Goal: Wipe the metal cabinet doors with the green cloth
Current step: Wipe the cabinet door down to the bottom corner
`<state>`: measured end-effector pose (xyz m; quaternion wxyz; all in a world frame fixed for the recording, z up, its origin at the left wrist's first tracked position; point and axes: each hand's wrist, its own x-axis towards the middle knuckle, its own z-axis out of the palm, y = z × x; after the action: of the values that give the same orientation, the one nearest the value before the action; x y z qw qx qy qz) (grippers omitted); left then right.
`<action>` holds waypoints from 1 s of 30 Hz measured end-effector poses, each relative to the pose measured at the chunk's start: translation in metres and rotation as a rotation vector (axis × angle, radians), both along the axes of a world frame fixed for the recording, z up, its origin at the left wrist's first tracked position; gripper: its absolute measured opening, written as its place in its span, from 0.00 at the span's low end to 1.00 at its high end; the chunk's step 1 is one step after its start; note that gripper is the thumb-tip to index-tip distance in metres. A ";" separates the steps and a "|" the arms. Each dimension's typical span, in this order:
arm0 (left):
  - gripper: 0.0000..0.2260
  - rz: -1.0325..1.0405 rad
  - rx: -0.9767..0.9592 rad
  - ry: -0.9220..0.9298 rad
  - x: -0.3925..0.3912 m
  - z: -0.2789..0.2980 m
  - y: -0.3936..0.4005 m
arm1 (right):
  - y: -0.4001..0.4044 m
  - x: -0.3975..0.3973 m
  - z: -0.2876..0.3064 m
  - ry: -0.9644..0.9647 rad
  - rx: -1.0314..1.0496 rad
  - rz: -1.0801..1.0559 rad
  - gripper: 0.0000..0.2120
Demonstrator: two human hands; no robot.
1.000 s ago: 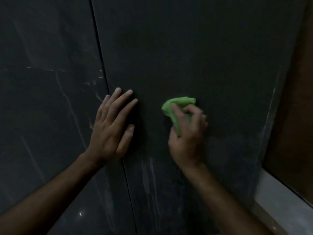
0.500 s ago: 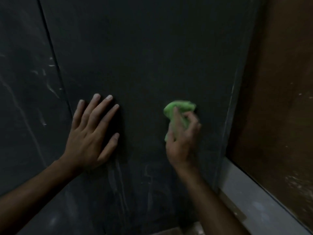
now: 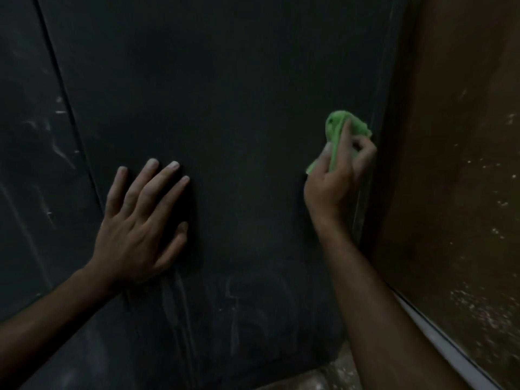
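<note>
A dark metal cabinet door (image 3: 239,94) fills the middle of the view, with a second door (image 3: 28,164) to its left past a thin vertical seam. My right hand (image 3: 334,178) grips a bunched green cloth (image 3: 342,125) and holds it against the door close to its right edge. My left hand (image 3: 140,223) lies flat on the same door with fingers spread, just right of the seam. Pale streaks mark the lower part of the door and the left door.
A brown wall (image 3: 455,164) stands at the right, right beside the cabinet's edge. A pale ledge (image 3: 439,342) runs along its foot. A strip of speckled floor (image 3: 326,375) shows under the door.
My right hand has slid the green cloth to the right, from mid-door to its right edge. The view has shifted right, and the left hand still presses flat on the door.
</note>
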<state>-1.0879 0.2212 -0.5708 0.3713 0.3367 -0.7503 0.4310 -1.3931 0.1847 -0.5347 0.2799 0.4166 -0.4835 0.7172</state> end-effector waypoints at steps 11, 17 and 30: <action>0.28 0.015 -0.010 0.017 -0.002 0.001 -0.001 | 0.003 -0.019 0.003 -0.392 0.014 0.124 0.23; 0.28 0.011 -0.024 0.007 -0.001 0.000 -0.001 | 0.003 -0.019 -0.057 -0.260 0.040 0.075 0.22; 0.29 0.012 -0.021 0.015 0.000 -0.001 -0.001 | 0.012 0.053 0.015 0.277 0.026 0.120 0.25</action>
<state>-1.0880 0.2197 -0.5723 0.3779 0.3406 -0.7409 0.4384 -1.3399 0.1968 -0.5194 0.2950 0.5435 -0.4238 0.6618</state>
